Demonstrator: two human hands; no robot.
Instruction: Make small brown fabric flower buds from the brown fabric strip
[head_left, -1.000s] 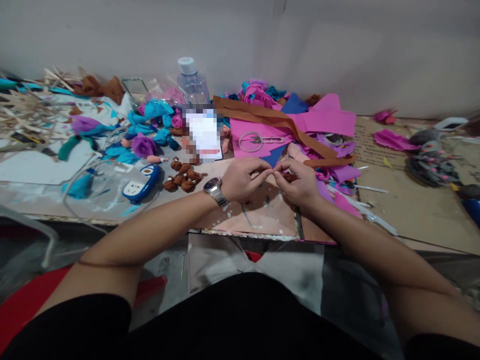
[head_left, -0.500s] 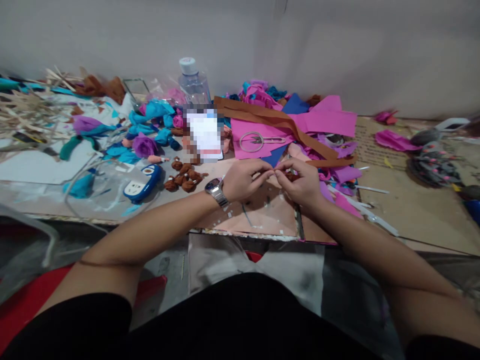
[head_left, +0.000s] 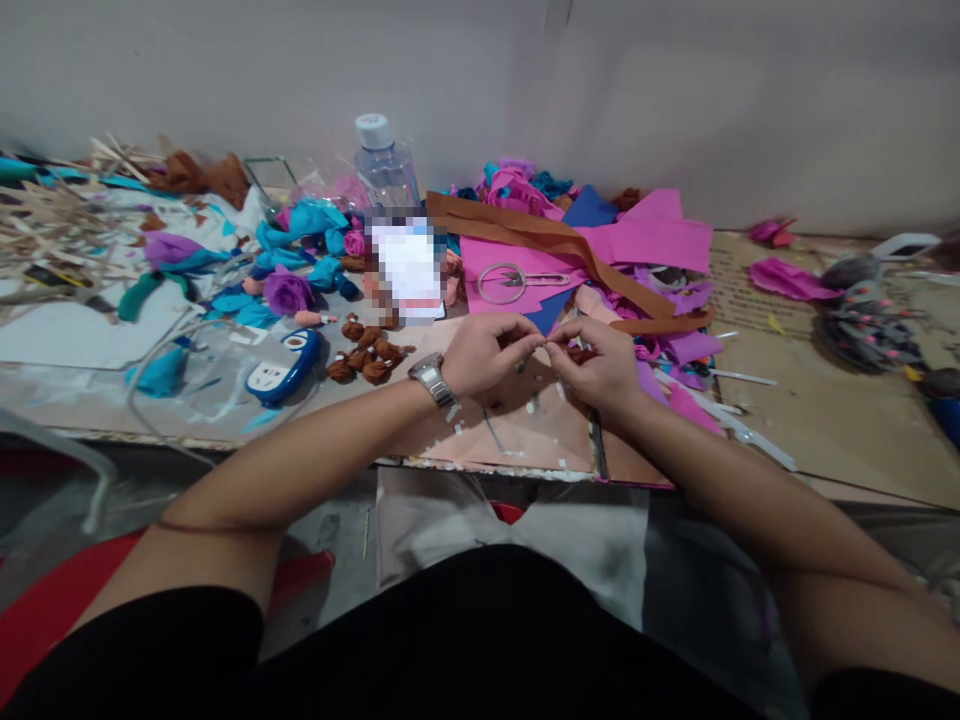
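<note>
My left hand (head_left: 484, 356) and my right hand (head_left: 598, 366) meet fingertip to fingertip over the pale board (head_left: 525, 430) at the table's front. Both are closed in a pinch on a small brown paper piece (head_left: 577, 353), mostly hidden by the fingers. A silver watch (head_left: 433, 379) is on my left wrist. Left of my hands lies a cluster of small brown paper buds (head_left: 367, 355). Just beyond my hands lie a long brown paper strip (head_left: 570, 245) and pink paper sheets (head_left: 645, 240), with small scissors (head_left: 517, 282) on the pink paper.
Blue and purple paper flowers (head_left: 289, 290), a blue and white power strip (head_left: 281, 368), a clear water bottle (head_left: 384, 165) and wooden sticks (head_left: 52, 215) crowd the left. A dark tangle (head_left: 866, 335) and pink scraps (head_left: 787, 278) lie on cardboard at right. The wall stands close behind.
My hands stay together over the board with only small finger movements; my left wrist has turned slightly. Nothing else on the table has moved.
</note>
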